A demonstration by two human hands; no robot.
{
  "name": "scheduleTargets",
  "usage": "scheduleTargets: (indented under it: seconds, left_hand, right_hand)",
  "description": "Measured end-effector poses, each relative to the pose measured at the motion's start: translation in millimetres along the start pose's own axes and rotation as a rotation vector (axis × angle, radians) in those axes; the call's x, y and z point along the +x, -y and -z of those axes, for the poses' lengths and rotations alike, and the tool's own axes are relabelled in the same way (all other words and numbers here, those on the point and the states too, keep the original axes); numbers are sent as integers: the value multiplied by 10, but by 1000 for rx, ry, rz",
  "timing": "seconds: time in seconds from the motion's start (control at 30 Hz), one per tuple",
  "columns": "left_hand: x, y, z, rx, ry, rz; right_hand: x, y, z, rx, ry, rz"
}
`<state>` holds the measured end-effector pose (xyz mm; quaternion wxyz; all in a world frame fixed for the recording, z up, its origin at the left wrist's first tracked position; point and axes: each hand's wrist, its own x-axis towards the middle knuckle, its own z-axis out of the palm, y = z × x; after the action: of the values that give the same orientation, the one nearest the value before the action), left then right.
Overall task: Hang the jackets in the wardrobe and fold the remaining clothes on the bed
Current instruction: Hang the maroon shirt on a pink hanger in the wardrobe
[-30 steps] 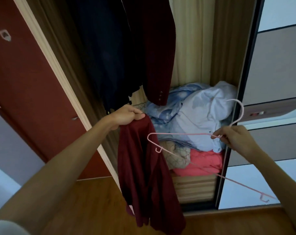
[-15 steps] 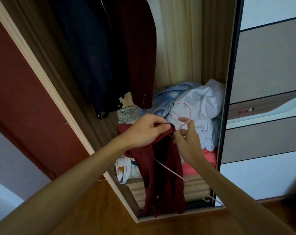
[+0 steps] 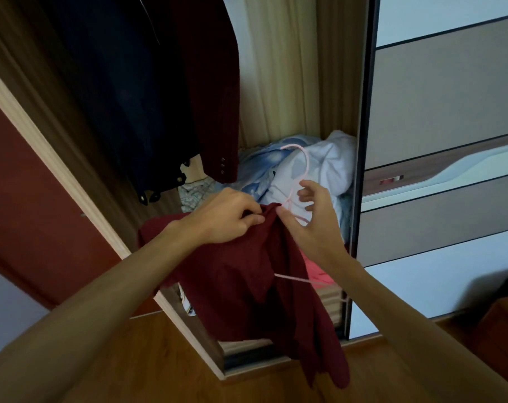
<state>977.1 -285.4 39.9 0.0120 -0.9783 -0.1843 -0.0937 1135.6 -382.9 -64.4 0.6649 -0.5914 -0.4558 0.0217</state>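
two bare forearms reached up from the bottom edge toward the open wardrobe [image 3: 55,161]. the left hand [image 3: 226,218] had its fingers curled tight round the collar of a maroon jacket [image 3: 247,274], which hung from that grip in front of the wardrobe's lower shelves, its hem trailing above the wooden floor [image 3: 148,365]. the right hand [image 3: 315,225] sat just beside it, thumb tip touching the collar, the other fingers loosely spread and half bent; whether it truly pinched the wire could not be told. a pink hanger [image 3: 307,162] stood between the two hands, its hook rising above the right hand, one thin arm showing from under the jacket on the right. behind the hands a heap of pale blue bedding [image 3: 325,164] lay inside the wardrobe, with a pink cloth [image 3: 315,267] below it. farther up, a navy jacket [image 3: 125,97] and a dark red blazer [image 3: 218,82] hung side by side, touching, the blazer's buttoned cuff just over the bedding. to the right stood the sliding door [image 3: 450,97] in grey and white panels; to the left, a red-brown door [image 3: 29,184]
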Motion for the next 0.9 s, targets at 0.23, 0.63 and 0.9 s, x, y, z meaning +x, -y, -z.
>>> scheduleTargets:
  seconds: [0.23, 0.63, 0.9]
  left_hand:
    - [36, 69, -41, 13, -124, -9]
    - [-243, 203, 10, -212, -232, -77]
    - [-541, 458, -46, -297, -219, -25]
  right_hand:
    - [-732, -538, 209, -377, 356, 157]
    - [-1002, -1110, -288, -586, 643, -348]
    - [-935, -1227, -270, -616, 524, -432]
